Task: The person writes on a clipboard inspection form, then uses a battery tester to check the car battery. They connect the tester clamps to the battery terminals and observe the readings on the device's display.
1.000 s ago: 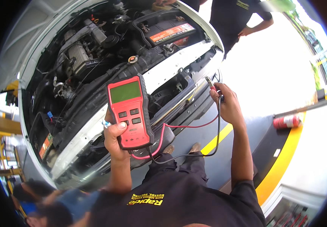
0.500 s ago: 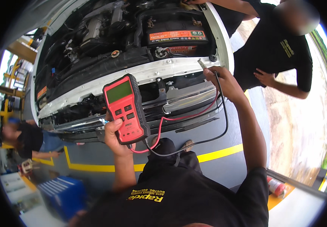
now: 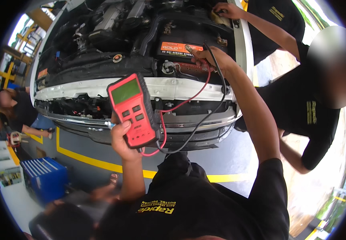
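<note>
My left hand [image 3: 124,140] is closed round a red and black battery tester [image 3: 130,112] with a green screen, its thumb on the front below the buttons. From the tester's lower end a red cable [image 3: 189,98] and a black cable [image 3: 199,127] loop up to my right hand [image 3: 215,60]. That hand grips the clamps at the cable ends; a metal clamp jaw [image 3: 188,49] sticks out past the fingers, over the front of the car battery [image 3: 193,32]. The battery is black with an orange label, and two terminals show on its top.
An open engine bay [image 3: 97,44] lies behind a white front panel [image 3: 133,87] and bumper [image 3: 173,134]. At the right, a co-worker's hand [image 3: 226,11] holds a yellowish cloth by the fender. Another person [image 3: 21,108] stands far left, near a blue cabinet [image 3: 45,178]. Yellow lines mark the grey floor.
My right hand has moved forward and left with the clamps, from over the front panel to the battery. The co-worker at the right leans closer. The tester stays in my left hand.
</note>
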A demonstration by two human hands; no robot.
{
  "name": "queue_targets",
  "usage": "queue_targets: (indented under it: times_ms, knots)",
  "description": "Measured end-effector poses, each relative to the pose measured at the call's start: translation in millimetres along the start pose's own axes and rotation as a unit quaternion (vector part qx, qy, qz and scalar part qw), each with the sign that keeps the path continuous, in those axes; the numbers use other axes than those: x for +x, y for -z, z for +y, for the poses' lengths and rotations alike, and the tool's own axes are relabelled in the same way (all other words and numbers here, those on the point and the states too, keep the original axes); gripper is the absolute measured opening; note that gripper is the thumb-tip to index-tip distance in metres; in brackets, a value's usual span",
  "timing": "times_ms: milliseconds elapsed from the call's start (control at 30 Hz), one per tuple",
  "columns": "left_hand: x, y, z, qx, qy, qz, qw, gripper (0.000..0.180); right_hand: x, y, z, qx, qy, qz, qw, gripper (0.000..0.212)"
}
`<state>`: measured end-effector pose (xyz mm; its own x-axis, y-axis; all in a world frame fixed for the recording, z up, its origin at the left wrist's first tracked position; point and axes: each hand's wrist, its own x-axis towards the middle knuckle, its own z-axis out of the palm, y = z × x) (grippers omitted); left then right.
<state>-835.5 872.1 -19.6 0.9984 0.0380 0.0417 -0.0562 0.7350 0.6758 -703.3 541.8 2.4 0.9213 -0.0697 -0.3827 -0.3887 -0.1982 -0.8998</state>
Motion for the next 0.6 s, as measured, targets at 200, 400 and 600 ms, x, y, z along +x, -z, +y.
queue_targets:
  times_ms: [200, 400, 600]
  knots:
    - [44.3, -33.4, -28.9, 0.008, 0.003, -0.024, 1.0, 0.057, 102.8, 9.3, -29.0, -0.034, -0.026, -0.068, 0.997, 0.031]
    - [62.8, -33.6, -44.6, 0.033, -0.015, 0.02, 0.999, 0.059, 158.7, 1.1, -29.8, -0.062, -0.021, -0.083, 0.994, 0.032]
    - [62.7, -37.5, -58.7, 0.042, -0.032, 0.054, 0.997, 0.058, 181.8, 4.6, -31.6, -0.063, -0.047, -0.084, 0.993, 0.024]
